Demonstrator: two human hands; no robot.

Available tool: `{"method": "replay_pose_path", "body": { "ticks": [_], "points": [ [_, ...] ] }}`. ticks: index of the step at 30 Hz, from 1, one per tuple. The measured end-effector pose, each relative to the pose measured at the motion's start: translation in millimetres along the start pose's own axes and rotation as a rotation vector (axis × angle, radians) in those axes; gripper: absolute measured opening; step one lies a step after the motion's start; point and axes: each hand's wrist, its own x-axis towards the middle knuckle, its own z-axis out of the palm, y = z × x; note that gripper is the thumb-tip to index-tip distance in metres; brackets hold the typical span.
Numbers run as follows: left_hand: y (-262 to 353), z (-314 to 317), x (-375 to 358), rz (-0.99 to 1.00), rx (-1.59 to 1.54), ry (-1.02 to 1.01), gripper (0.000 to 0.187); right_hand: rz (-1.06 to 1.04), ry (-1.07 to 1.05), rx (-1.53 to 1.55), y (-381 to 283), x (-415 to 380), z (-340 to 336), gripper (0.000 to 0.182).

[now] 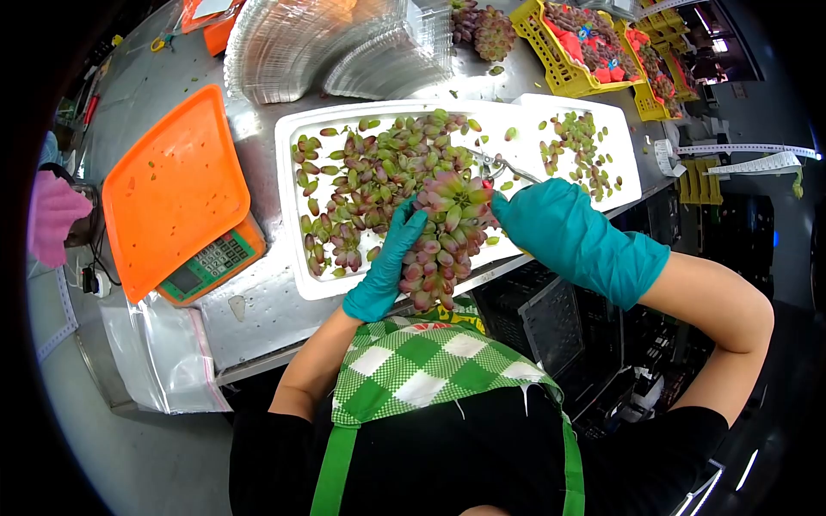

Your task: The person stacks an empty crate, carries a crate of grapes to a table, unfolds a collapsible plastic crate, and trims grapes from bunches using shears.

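Note:
A bunch of reddish-green, elongated grapes (437,258) hangs at the near edge of a white foam tray (287,215). My left hand (392,258), in a teal glove, is closed on its left side; some fingers are hidden behind the fruit. On the right, my gloved right hand (551,228) grips a pair of scissors (518,172). Their metal blades point left over the tray, just above the bunch. Many loose grapes (370,168) and small clusters lie in the tray. A second white foam tray (621,163) holds more loose grapes.
An orange-panned digital scale (176,193) stands left. Stacked clear plastic containers (292,47) are at the back. Yellow baskets (551,52) with packed grapes stand back right. Plastic bags (159,353) hang over the left table edge, and dark crates (551,322) sit below the tabletop.

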Motion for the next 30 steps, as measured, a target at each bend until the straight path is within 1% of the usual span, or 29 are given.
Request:
{"method": "replay_pose_path", "body": {
  "ticks": [1, 2, 5, 7, 8, 10, 14, 16, 20, 23, 26, 28, 29, 30],
  "points": [
    [0, 0, -1, 0.007, 0.023, 0.018, 0.050, -0.003, -0.013, 0.081, 1, 1, -2, 0.019],
    [-3, -3, 0, -0.005, -0.012, -0.013, 0.052, -0.006, -0.025, 0.161, 2, 2, -4, 0.020],
    [-13, -15, 1, -0.047, -0.121, -0.097, 0.056, 0.014, -0.074, 0.223, 2, 4, -22, 0.022],
    [-14, -15, 0, -0.080, -0.201, -0.143, 0.058, 0.020, -0.026, 0.335, 7, 0, -22, 0.023],
    [-13, -15, 0, -0.089, -0.199, -0.153, 0.057, 0.022, -0.002, 0.389, 9, -1, -22, 0.024],
    [-8, -13, 0, -0.103, -0.197, -0.172, 0.057, 0.044, -0.058, 0.435, 12, -4, -23, 0.024],
    [-6, -3, 0, 0.108, 0.058, -0.049, 0.055, 0.096, -0.181, 0.443, 8, -7, -26, 0.024],
    [-9, -5, 5, 0.189, 0.150, 0.017, 0.055, 0.122, -0.297, 0.396, 8, -3, -34, 0.025],
    [-12, -6, 6, 0.255, 0.178, 0.010, 0.054, 0.128, -0.457, 0.340, 9, 3, -34, 0.028],
    [-13, -7, 6, 0.277, 0.221, 0.009, 0.053, 0.095, -0.488, 0.405, 13, 8, -28, 0.030],
    [-9, 0, 1, 0.261, 0.225, 0.038, 0.054, 0.082, -0.476, 0.470, 18, 15, -26, 0.031],
    [-9, 0, -1, 0.256, 0.218, 0.052, 0.054, 0.077, -0.345, 0.496, 17, 9, -16, 0.019],
    [-8, -1, -2, 0.222, 0.180, 0.037, 0.055, 0.073, -0.280, 0.509, 17, 8, -13, 0.014],
    [-6, -2, -3, 0.188, 0.141, 0.021, 0.055, 0.077, -0.283, 0.521, 17, 9, -14, 0.015]
  ]
}}
